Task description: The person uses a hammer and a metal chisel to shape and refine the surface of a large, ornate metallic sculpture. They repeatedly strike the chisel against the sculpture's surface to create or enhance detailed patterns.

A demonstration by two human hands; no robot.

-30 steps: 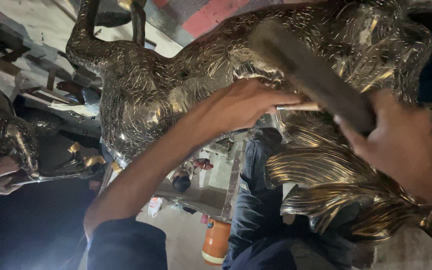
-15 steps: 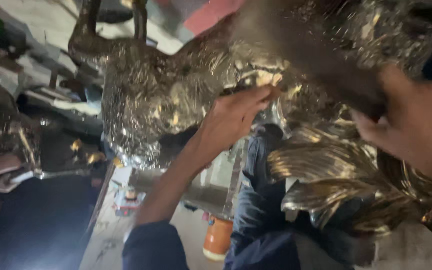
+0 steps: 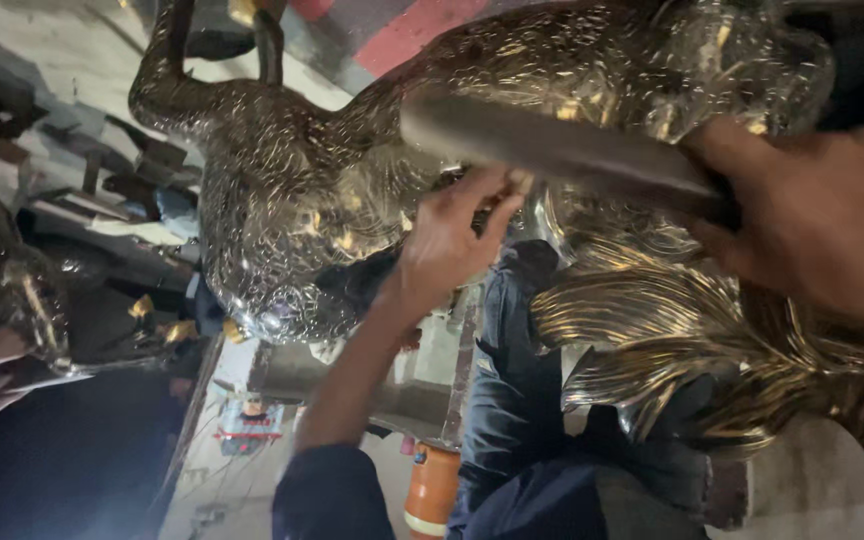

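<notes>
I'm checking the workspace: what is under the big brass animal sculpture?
Under the sculpture: the left hand, blue-trousered legs and an orange container. The right hand and its tool cover part.

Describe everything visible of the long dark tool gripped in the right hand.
The tool is a long, straight bar, dull grey-brown and blurred, so its surface and exact kind cannot be told. It looks like metal or worn wood. It lies nearly level, tilting down toward the right, across the shiny textured brass sculpture. The right hand grips its right end, hiding that part. Its left end sits against or just above the sculpture; which one is unclear. The left hand presses on the sculpture just below the bar.
</notes>
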